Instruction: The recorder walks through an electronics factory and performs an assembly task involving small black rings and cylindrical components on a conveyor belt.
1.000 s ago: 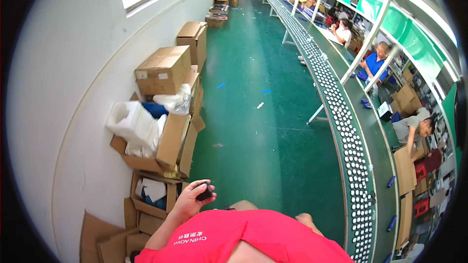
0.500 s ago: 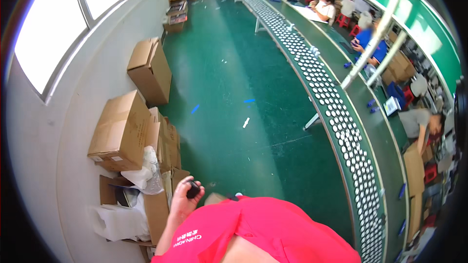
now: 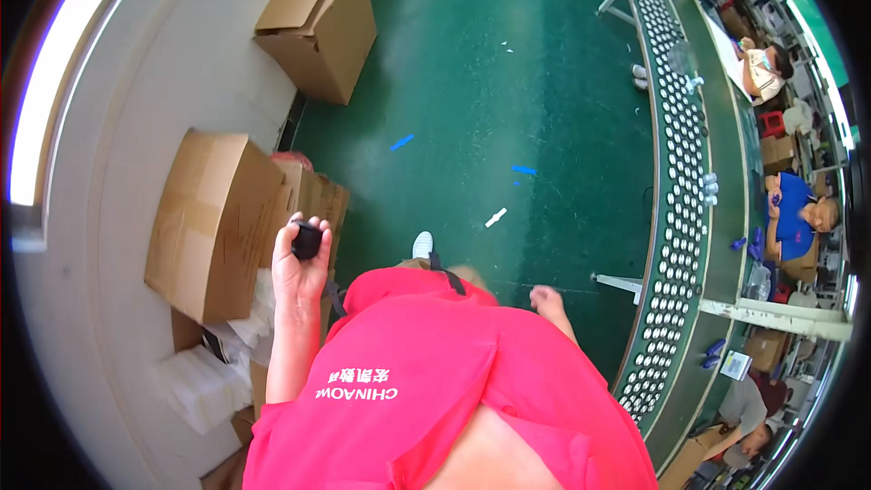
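Note:
My left hand point(image 3: 303, 263) is raised beside the stacked cartons, its fingers wrapped round a small black rounded object point(image 3: 307, 240). The kind of object cannot be made out. My right hand point(image 3: 546, 298) hangs low at my right side, apart from any surface. Its fingers are loosely curled, and nothing shows in them. My red shirt point(image 3: 426, 354) fills the lower middle, and one light shoe point(image 3: 424, 245) shows ahead of it.
Cardboard boxes point(image 3: 204, 227) and white foam wrapping point(image 3: 204, 390) line the left wall. On the right runs a long conveyor point(image 3: 676, 218) with rows of small round pieces. Several people sit beyond it, one in blue point(image 3: 797, 213). Tape scraps point(image 3: 495, 217) lie on the green floor.
My view has tipped downward and I have moved forward along the aisle. My left hand has risen with the black object, and my right hand has come into view.

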Motion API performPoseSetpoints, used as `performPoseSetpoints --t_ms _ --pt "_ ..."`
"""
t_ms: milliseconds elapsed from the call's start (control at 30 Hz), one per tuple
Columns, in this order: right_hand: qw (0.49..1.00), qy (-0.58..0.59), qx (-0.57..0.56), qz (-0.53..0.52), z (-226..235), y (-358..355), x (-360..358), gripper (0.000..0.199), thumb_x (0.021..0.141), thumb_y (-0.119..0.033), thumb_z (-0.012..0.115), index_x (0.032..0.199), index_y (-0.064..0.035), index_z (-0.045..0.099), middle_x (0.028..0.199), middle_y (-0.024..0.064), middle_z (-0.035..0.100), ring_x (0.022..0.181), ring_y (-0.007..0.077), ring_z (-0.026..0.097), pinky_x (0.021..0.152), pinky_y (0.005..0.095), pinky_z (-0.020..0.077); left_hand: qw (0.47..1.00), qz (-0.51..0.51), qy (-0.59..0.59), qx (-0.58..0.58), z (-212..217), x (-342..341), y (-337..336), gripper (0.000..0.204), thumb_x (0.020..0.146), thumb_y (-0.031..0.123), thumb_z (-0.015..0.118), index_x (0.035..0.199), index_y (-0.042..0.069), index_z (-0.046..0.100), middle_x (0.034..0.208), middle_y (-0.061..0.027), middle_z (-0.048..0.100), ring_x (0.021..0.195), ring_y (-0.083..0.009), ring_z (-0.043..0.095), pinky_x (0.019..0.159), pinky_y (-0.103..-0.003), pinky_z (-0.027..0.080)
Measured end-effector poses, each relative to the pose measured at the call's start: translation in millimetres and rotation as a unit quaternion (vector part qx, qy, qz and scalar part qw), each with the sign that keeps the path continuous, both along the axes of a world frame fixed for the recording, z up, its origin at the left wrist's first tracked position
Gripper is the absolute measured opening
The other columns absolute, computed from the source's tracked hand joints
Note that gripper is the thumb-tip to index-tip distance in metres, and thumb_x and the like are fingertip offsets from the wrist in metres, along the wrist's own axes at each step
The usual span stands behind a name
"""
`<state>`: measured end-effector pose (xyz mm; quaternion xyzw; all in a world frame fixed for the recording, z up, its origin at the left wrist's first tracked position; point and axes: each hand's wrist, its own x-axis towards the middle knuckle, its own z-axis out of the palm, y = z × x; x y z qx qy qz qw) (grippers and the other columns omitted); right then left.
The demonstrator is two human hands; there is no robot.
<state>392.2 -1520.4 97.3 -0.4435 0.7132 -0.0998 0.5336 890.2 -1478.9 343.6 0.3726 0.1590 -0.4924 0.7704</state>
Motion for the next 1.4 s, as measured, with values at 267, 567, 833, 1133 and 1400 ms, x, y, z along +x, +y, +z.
performPoseSetpoints --t_ms 267,567,833,1133,1400 --pt "0.982 0.108 0.144 0.061 -68.9 -31.1 -68.2 0.027 0.081 -0.029 0.061 0.084 -0.0024 0.066 0.079 0.0131 0.065 0.068 0.0239 0.061 0.062 0.0366 0.0488 0.985 -0.169 -0.011 -0.018 40.2 -26.3 -311.5 0.027 0.082 0.014 0.06 0.106 0.004 0.054 0.098 -0.0158 0.058 0.086 -0.0296 0.062 0.073 -0.036 0.057" --pt "0.885 0.213 -0.241 0.337 -120.5 -404.7 -73.7 0.014 0.08 -0.019 0.06 0.07 -0.0093 0.062 0.068 0.0034 0.062 0.065 0.0217 0.06 0.06 0.0358 0.0488 0.983 -0.183 0.029 0.0 39.7 -42.2 -608.3 0.025 0.084 0.012 0.06 0.107 0.003 0.055 0.102 -0.0168 0.058 0.095 -0.0309 0.06 0.078 -0.037 0.057" --pt "0.973 -0.02 -0.226 -0.049 49.9 -931.2 39.8 0.028 0.087 -0.013 0.061 0.112 0.0004 0.06 0.083 0.0027 0.063 0.074 0.0106 0.057 0.07 0.0256 0.0474 0.995 -0.01 0.072 0.064 -9.4 22.1 -785.1 0.023 0.082 0.007 0.06 0.103 0.001 0.057 0.102 -0.0182 0.058 0.097 -0.0322 0.06 0.082 -0.041 0.057" --pt "0.993 0.053 0.063 0.079 -62.4 -983.4 1.8 0.024 0.078 -0.016 0.066 0.098 -0.0028 0.064 0.079 0.0032 0.065 0.064 0.0129 0.058 0.06 0.0298 0.0481 0.999 -0.043 0.021 -0.005 1.3 50.9 -1121.8 0.032 0.08 0.004 0.06 0.11 0.0 0.052 0.107 -0.0191 0.055 0.098 -0.033 0.057 0.083 -0.039 0.055" --pt "0.979 0.096 0.135 0.119 -92.4 -1203.2 18.0 0.021 0.079 -0.015 0.064 0.096 -0.0027 0.064 0.077 0.0033 0.064 0.062 0.0132 0.057 0.059 0.0296 0.0478 0.982 -0.172 -0.048 -0.061 29.4 48.9 -1444.4 0.038 0.075 0.011 0.054 0.111 0.0 0.052 0.108 -0.0195 0.057 0.088 -0.0342 0.061 0.072 -0.04 0.057"
